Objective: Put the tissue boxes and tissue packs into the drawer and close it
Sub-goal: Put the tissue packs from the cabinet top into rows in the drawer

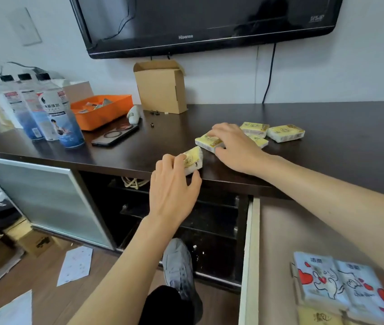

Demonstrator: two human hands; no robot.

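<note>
Several small yellow tissue packs lie on the dark cabinet top (327,127). My left hand (174,186) grips one yellow pack (193,160) at the cabinet's front edge. My right hand (235,146) rests on a second yellow pack (207,141), fingers curled around it. Three more packs lie behind that hand, the farthest right one (286,133) apart from the others. The drawer (252,254) stands open at the lower right. Inside it lie two white tissue packs with red hearts (336,282) and a yellow pack (317,317) under them.
Three water bottles (55,113), an orange tray (101,111), a black phone (116,134) and an open cardboard box (160,87) stand on the left and back of the cabinet top. A TV (205,22) hangs above. Below are an open shelf and a frosted door (45,195).
</note>
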